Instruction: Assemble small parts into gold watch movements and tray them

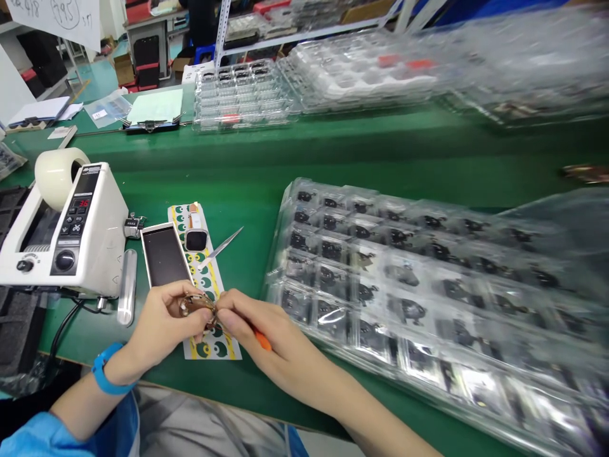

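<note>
Between the thumb and fingers of my left hand is a small coppery electronic assembly. My right hand is closed on a slim tool with an orange handle, its tip meeting the assembly; the tip is too small to make out. Both hands are over a sticker sheet printed with yellow, green and white shapes. On that sheet lie a small square watch-like screen and a pair of pointed tweezers. A shallow white box with a dark inside stands just beyond my left hand.
A white tape dispenser with a tape roll stands at the left, a clear plastic strip beside it. Clear trays of dark parts fill the right. More trays and a clipboard lie on the raised back ledge.
</note>
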Demonstrator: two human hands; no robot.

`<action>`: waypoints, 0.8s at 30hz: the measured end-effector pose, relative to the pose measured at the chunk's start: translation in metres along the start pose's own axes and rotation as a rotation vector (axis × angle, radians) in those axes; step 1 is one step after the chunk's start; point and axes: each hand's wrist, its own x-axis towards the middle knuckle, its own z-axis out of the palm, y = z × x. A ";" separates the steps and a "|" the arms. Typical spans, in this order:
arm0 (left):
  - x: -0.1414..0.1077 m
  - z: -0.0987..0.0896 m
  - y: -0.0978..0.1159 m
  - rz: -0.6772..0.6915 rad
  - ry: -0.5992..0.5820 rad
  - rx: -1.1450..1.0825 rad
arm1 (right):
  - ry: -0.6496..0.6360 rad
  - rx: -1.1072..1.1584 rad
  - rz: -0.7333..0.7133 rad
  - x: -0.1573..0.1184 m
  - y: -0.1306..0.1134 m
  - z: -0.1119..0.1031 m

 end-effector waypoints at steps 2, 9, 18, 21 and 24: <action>0.001 0.001 0.001 0.011 -0.012 -0.010 | -0.020 0.010 0.037 0.001 0.000 -0.002; 0.004 0.000 -0.001 0.128 -0.013 0.087 | 0.060 0.196 0.259 0.003 0.001 0.004; 0.007 -0.006 -0.027 0.948 0.193 0.742 | 0.096 0.765 0.626 0.009 -0.002 0.009; 0.004 -0.003 -0.036 1.092 0.230 0.922 | 0.109 0.872 0.663 0.005 0.000 0.014; -0.011 -0.004 -0.045 0.998 0.222 0.812 | 0.147 0.736 0.643 -0.004 0.008 0.014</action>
